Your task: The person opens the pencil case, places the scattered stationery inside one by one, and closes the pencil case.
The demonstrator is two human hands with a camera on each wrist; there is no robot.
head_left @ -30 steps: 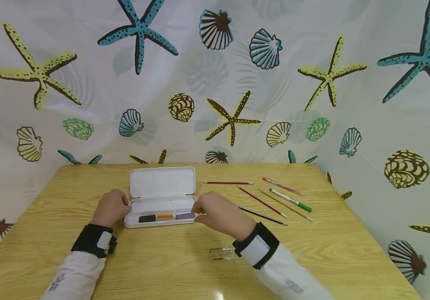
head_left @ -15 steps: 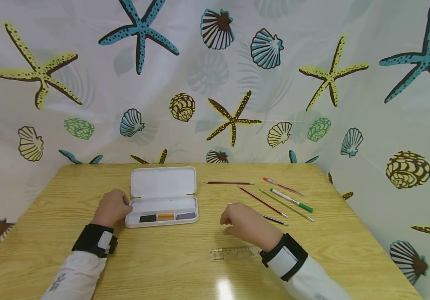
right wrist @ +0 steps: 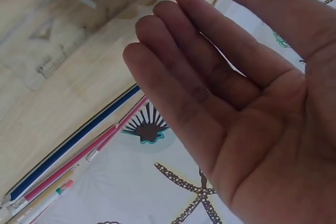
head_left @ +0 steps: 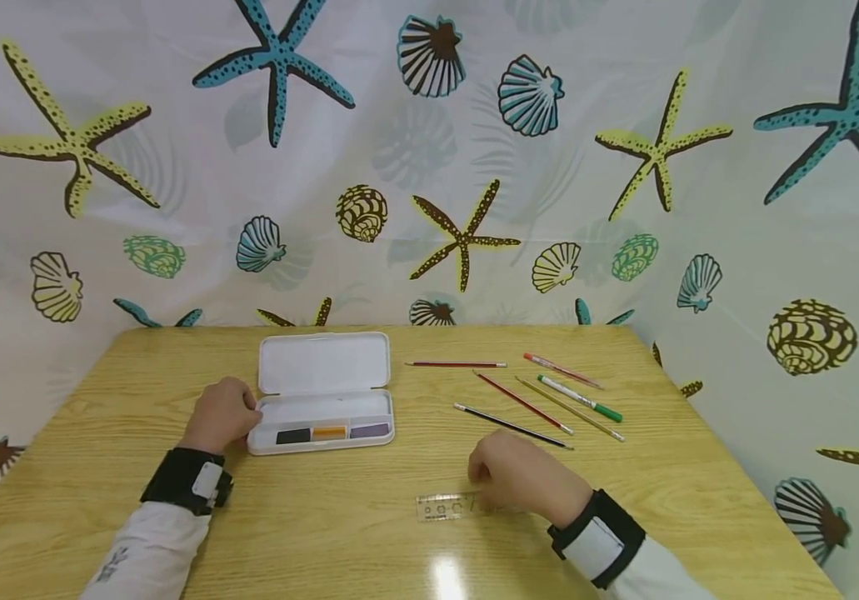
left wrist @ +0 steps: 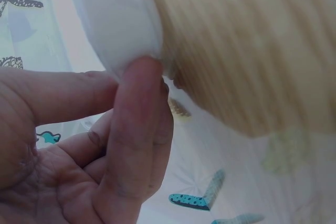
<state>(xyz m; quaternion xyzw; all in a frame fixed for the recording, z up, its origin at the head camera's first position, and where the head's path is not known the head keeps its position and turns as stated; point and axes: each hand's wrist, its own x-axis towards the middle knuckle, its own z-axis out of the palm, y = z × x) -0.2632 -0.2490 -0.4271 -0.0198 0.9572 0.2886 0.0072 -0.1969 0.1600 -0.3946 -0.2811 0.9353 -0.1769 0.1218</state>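
A white pencil case (head_left: 324,408) lies with its lid up on the left part of the table. In its front compartment are a black, an orange and a purple block. My left hand (head_left: 222,415) pinches the case's left end between thumb and fingers; the left wrist view shows the fingertips (left wrist: 144,72) on its white wall. My right hand (head_left: 525,473) hovers at the clear ruler (head_left: 440,507), hiding its right part. In the right wrist view the fingers are extended and hold nothing; the ruler (right wrist: 58,59) lies beyond the fingertips.
Behind my right hand lie a dark pencil (head_left: 511,425), two red pencils, including one at the back (head_left: 455,364), a yellow pencil (head_left: 570,408), a green-capped marker (head_left: 581,398) and a red-capped pen (head_left: 562,371). A patterned cloth (head_left: 429,167) hangs along the table's back edge.
My right hand has moved from the pencil case's right end, rightward and toward me, to the ruler. My left hand has stayed on the case, which has not moved.
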